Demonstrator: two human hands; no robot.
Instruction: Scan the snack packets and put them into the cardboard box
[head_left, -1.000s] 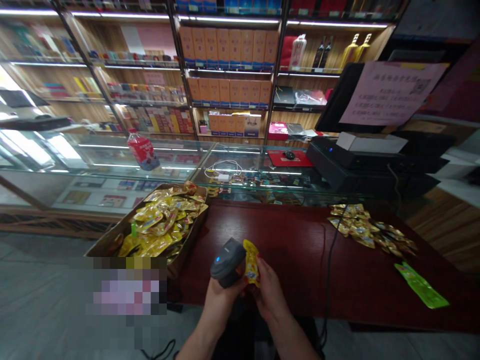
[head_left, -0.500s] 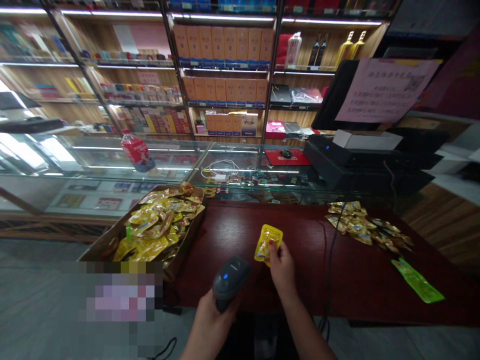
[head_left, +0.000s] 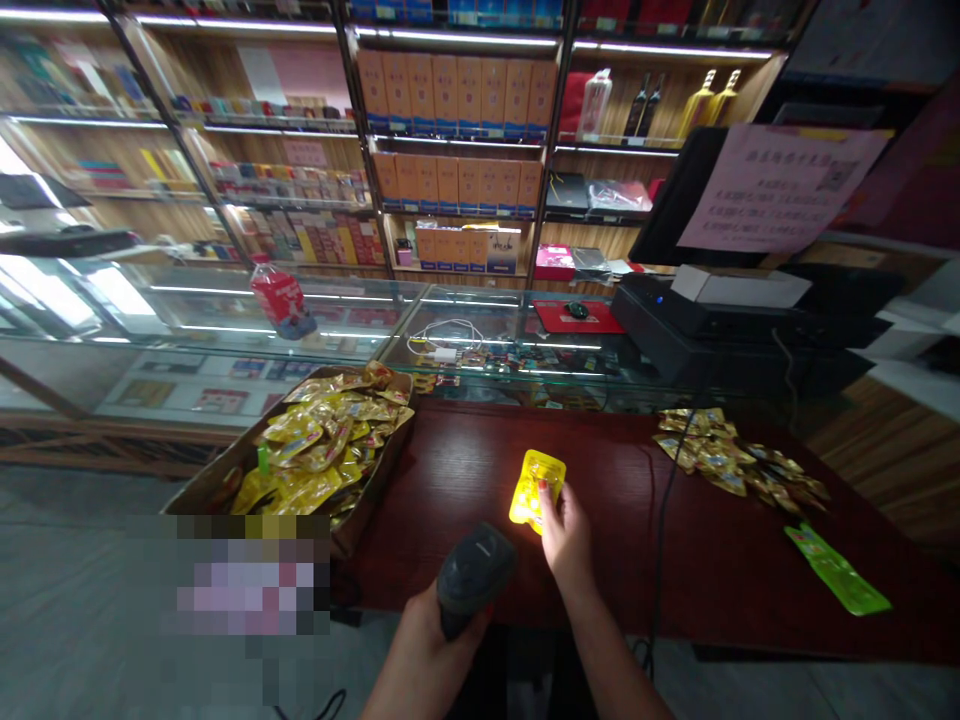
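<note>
My left hand (head_left: 442, 630) is wrapped round a dark grey handheld barcode scanner (head_left: 478, 570), its head tilted toward the packet on the right. A small yellow foil snack packet (head_left: 531, 480) is pinched between the thumb and fingers of my right hand (head_left: 564, 530), above the dark red tabletop (head_left: 457, 450). Bright light falls on the packet's lower part. To the left stands an open cardboard box (head_left: 367, 500) heaped with gold and yellow snack packets (head_left: 322, 440).
More gold packets (head_left: 712, 450) lie in a pile on the right, with a green packet (head_left: 840, 570) in front. A black cable (head_left: 660, 520) crosses the table. Behind are a glass counter (head_left: 360, 310), a red bottle (head_left: 281, 300), and a monitor (head_left: 667, 190) above black equipment (head_left: 645, 330).
The scanner has moved slightly right, closer to the packet, and its blue light no longer shows. A bright glow now lies on the yellow packet. My right hand has barely moved.
</note>
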